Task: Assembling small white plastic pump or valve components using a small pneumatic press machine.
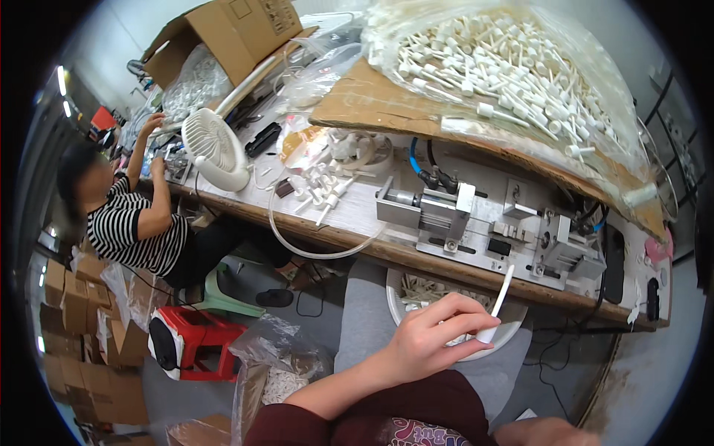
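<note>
My left hand (439, 331) reaches in from the lower left and pinches a white plastic cap with a long thin stem (503, 293). The cap end sits between fingertips and thumb, and the stem points up and slightly right. Only a blurred piece of my right hand or wrist (547, 431) shows at the bottom edge; its fingers cannot be made out. Beyond the held part, a metal clamping fixture (513, 238) with cylinders and blocks is mounted at the bench's front edge. Below it, a white basin (393, 293) holding white pieces sits at my lap, partly covered by my left hand.
A heap of similar white stemmed caps (506, 74) lies in clear plastic on a cardboard sheet (372, 100) above the bench. Several loose caps (323, 192) lie left of the fixture, near a white fan (216, 149). A co-worker (141, 230) sits left, near a red stool (212, 342).
</note>
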`<state>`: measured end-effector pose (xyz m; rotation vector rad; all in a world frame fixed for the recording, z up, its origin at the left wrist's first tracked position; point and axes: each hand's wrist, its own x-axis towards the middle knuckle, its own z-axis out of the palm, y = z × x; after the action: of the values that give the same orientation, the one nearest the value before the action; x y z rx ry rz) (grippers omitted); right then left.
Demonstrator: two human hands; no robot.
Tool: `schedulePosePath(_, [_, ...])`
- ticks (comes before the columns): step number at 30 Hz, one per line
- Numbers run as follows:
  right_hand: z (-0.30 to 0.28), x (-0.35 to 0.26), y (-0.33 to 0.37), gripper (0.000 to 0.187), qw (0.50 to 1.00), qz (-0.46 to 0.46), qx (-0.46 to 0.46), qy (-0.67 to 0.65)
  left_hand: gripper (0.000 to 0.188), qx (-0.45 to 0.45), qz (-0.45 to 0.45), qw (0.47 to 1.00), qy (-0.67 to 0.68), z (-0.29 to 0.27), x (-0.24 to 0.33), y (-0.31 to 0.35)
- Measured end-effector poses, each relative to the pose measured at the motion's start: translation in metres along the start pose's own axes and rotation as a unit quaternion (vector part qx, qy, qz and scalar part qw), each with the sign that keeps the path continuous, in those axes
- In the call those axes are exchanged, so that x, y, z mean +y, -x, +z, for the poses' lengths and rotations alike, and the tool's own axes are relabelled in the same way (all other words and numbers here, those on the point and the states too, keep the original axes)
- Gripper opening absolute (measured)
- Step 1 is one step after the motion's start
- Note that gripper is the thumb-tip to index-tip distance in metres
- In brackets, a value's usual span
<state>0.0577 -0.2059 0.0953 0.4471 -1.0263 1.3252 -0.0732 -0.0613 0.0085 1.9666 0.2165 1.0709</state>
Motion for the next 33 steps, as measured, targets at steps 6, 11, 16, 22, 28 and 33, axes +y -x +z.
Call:
schedulePosePath(6, [-0.006, 0.013, 0.009, 0.019, 0.995, 0.070, -0.045, -0.052, 0.035, -0.027, -0.020, 0.999, 0.010, 0.002, -0.001, 0.001])
schedulePosePath(11, [-0.006, 0.019, 0.014, 0.020, 0.995, 0.071, -0.070, -0.026, 0.034, -0.035, -0.015, 0.999, -0.010, 0.001, 0.000, 0.005])
schedulePosePath(16, [0.003, -0.007, 0.011, 0.022, 0.977, 0.035, -0.203, 0.060, 0.035, -0.029, -0.018, 0.999, -0.033, -0.003, -0.001, 0.004])
schedulePosePath(22, [0.023, -0.056, -0.007, 0.027, 0.927, 0.000, -0.348, 0.144, 0.036, -0.002, -0.048, 0.998, -0.052, -0.001, -0.013, 0.014])
schedulePosePath(28, [0.010, -0.049, 0.025, 0.034, 0.955, -0.175, -0.007, 0.238, 0.037, 0.021, -0.056, 0.995, -0.076, -0.008, -0.005, 0.011])
schedulePosePath(33, [0.020, -0.020, -0.008, 0.019, 0.688, -0.336, 0.285, 0.576, 0.038, -0.018, -0.041, 0.997, -0.064, -0.003, -0.013, 0.013])
